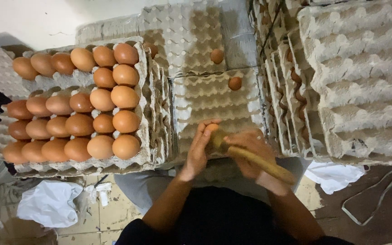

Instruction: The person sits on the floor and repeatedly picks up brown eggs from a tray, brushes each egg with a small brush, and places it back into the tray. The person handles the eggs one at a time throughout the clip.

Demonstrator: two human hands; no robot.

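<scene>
My left hand [199,147] is curled around a brown egg [211,128], held just above a mostly bare grey pulp egg tray [205,97]. My right hand [249,147] grips a wooden-handled tool [268,167] whose head touches the egg; the handle runs back to the lower right. On that tray one brown egg [235,83] sits at the far right, and another egg [217,56] lies on the tray behind it.
A stack of trays [157,109] at the left carries several rows of brown eggs [100,97]. Stacks of upturned pulp trays [359,77] rise at the right. White plastic bags [51,204] lie on the tiled floor, and a white strap [377,190] lies at lower right.
</scene>
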